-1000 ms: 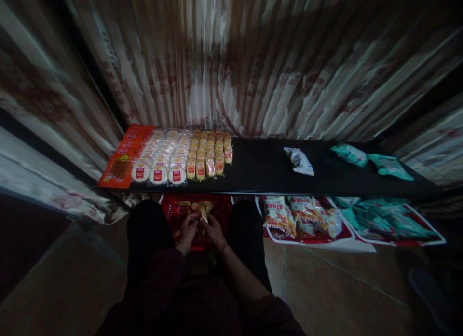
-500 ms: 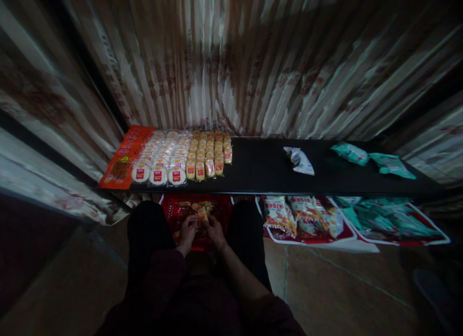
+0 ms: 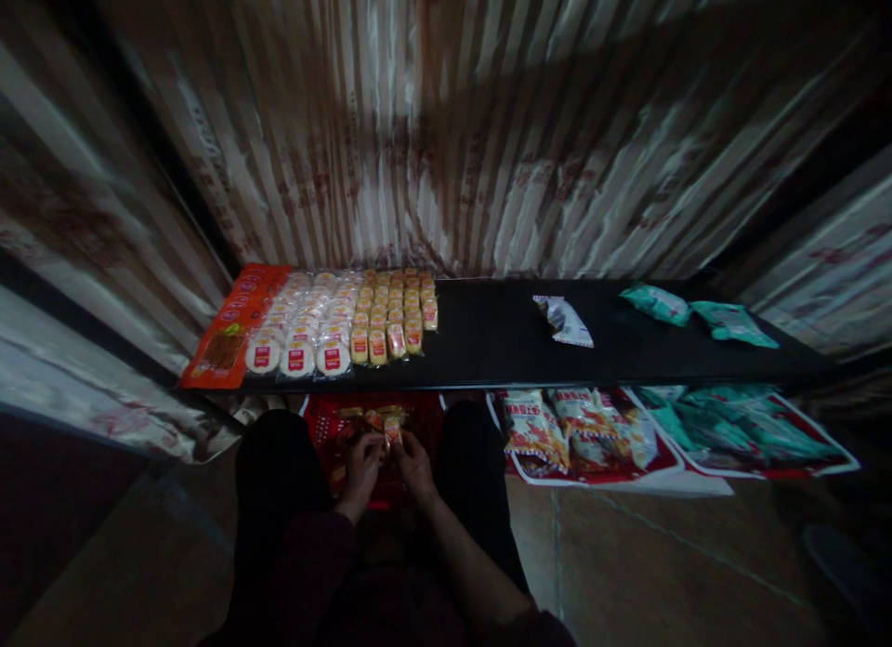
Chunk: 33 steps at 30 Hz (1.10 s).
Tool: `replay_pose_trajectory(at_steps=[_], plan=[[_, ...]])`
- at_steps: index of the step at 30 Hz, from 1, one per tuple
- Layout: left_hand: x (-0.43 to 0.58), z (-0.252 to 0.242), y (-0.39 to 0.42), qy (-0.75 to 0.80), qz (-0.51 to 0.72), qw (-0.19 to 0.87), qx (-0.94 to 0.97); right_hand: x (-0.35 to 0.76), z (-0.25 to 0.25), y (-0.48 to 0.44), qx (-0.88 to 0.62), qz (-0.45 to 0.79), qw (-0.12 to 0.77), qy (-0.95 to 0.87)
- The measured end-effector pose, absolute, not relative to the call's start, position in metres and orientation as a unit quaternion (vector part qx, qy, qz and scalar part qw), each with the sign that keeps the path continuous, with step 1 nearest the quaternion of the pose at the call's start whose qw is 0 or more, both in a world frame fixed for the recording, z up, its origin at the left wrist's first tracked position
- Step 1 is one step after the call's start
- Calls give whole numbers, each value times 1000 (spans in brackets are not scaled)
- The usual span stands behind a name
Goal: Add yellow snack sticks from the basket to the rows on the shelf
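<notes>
Between my knees, over a red basket (image 3: 432, 415), my right hand (image 3: 416, 466) pinches a small wrapped cake (image 3: 393, 430) with a yellow body and a red-and-white label. On its left side, my left hand (image 3: 362, 466) has its fingers closed at what looks like the wrapper's edge; the dim light hides the exact grip. More wrapped cakes (image 3: 348, 413) lie loose in the basket below. On the black shelf (image 3: 480, 336) ahead, similar yellow wrapped cakes (image 3: 377, 345) stand in close rows, beside rows of round white wrapped crackers (image 3: 299, 356).
An orange snack packet (image 3: 227, 336) lies at the shelf's left end. Farther right are a white-and-blue packet (image 3: 568, 322) and two green packets (image 3: 731, 322). Baskets of white-and-red bags (image 3: 533, 429) and green bags (image 3: 739, 424) stand under the front edge. Curtains (image 3: 432, 126) hang behind.
The view has shifted slightly, so the shelf sits lower and a little left. Both hands stay over the basket, and the wrapped cake is now held more upright with its label showing.
</notes>
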<state>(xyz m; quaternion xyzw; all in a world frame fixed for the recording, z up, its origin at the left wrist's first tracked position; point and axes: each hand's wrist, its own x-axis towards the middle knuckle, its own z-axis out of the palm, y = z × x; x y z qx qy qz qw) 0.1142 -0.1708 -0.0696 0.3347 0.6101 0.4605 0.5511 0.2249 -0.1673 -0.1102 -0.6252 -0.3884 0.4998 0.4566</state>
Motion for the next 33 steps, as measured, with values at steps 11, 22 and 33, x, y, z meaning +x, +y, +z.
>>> replay_pose_trajectory(at_steps=[11, 22, 33], plan=[[129, -49, -166, 592, 455, 493, 447, 234, -84, -169, -662, 372, 475, -444], [149, -14, -158, 533, 498, 453, 513, 256, -51, -163, -650, 287, 499, -496], [177, 12, -129, 500, 501, 337, 621, 283, -22, -128, -653, 203, 494, -536]])
